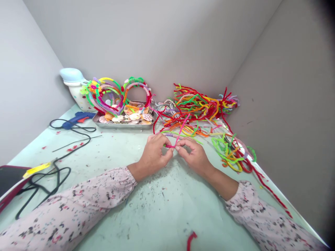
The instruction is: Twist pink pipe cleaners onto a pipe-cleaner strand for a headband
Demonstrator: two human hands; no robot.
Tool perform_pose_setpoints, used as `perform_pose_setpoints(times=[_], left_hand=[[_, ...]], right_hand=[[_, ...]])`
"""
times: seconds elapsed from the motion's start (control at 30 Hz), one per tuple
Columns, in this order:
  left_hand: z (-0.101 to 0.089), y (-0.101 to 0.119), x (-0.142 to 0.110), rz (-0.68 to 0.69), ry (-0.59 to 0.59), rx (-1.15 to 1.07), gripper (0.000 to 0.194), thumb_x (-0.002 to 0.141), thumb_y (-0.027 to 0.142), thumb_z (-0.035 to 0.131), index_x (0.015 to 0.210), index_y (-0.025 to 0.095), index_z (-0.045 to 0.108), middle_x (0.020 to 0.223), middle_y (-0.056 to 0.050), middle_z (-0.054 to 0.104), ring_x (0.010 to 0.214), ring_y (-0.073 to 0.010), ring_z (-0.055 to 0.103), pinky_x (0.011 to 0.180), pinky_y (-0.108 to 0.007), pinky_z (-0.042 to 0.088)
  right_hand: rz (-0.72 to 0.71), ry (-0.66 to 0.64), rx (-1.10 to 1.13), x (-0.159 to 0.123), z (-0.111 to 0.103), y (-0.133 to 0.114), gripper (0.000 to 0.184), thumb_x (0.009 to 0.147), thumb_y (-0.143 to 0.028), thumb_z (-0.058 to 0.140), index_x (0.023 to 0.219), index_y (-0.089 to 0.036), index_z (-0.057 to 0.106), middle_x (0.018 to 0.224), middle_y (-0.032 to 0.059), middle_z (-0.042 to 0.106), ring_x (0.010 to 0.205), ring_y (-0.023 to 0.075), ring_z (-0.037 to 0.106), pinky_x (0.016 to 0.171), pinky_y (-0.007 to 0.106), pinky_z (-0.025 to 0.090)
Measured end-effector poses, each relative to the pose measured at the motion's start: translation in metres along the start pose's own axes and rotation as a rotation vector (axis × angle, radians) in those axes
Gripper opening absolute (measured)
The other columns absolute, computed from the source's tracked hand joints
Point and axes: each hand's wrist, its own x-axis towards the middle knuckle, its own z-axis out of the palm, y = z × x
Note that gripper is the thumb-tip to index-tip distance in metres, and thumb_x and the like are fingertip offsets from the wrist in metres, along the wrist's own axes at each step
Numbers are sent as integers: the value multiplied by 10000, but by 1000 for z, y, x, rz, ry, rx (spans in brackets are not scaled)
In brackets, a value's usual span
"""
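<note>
Between my two hands is a pink pipe cleaner [182,128], one length of it sticking up and away from me. My left hand [156,150] pinches the short, darker wound part with thumb and forefinger. From the other side my right hand [194,153] pinches the same pipe cleaner, the fingertips of both hands almost touching. Just beyond the hands lies a multicoloured wrapped band [171,135], partly hidden by them. A short red pipe cleaner piece [192,240] lies at the near edge of the view.
A metal tray [125,126] of seashells [134,116] holds wrapped headbands [137,84]. Pipe cleaners [201,104] are heaped at the back right, with tangled ones [232,153] nearer. At left are a blue-handled tool [78,118], a black cable [62,158], a yellow cutter [36,169] and a white pot [78,94].
</note>
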Motion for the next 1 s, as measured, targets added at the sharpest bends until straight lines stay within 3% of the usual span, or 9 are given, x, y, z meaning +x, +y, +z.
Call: perform_pose_setpoints(times=[1.0], left_hand=[[1,-1,0,20,-14,-22,50,782,199,552,767,176,509,764,-15,559,768,-172,521,797,-345,396]], right_hand=[[19,-65,34,0,-2,2,60,805,-207,584,759,-211,622,784,0,631,826,169,574,818,312,423]])
